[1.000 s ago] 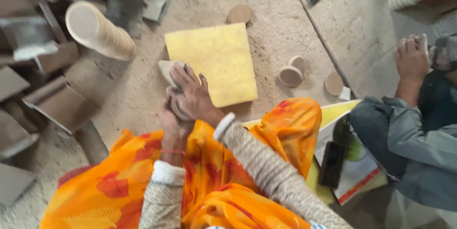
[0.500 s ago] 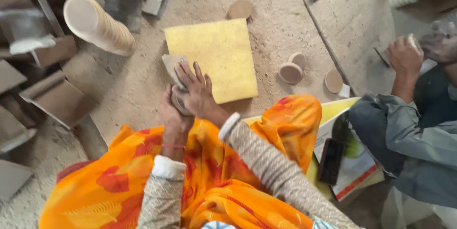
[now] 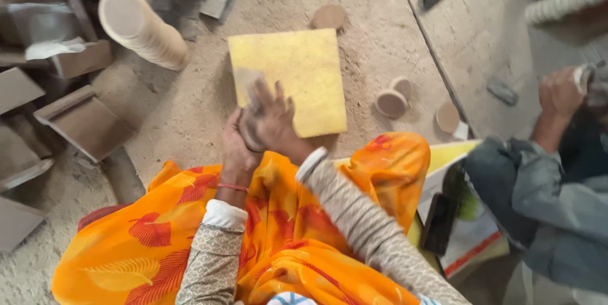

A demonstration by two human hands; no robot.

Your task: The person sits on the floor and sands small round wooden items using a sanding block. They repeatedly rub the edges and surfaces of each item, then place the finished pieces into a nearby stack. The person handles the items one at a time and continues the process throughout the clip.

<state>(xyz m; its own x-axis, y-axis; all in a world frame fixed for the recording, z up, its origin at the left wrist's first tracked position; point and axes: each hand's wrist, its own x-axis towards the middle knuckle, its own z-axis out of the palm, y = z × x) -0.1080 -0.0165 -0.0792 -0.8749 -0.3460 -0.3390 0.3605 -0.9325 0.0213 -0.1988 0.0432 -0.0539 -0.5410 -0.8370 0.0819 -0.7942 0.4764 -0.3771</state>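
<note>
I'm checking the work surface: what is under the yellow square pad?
The yellow pad lies flat on the dusty sawdust floor. The right hand covers its near left corner, beside the left hand. Anything beneath the pad is hidden.

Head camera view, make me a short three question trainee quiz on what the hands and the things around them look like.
1. True or false: the yellow square pad lies on the dusty floor ahead of the hands.
2. What does the right hand press against the left hand? A) a round disc B) a phone C) a brick
3. The leaning stack of discs lies to which side of the pad?

Key: 1 true. 2 A, though the disc is mostly hidden. 3 The left.
</note>
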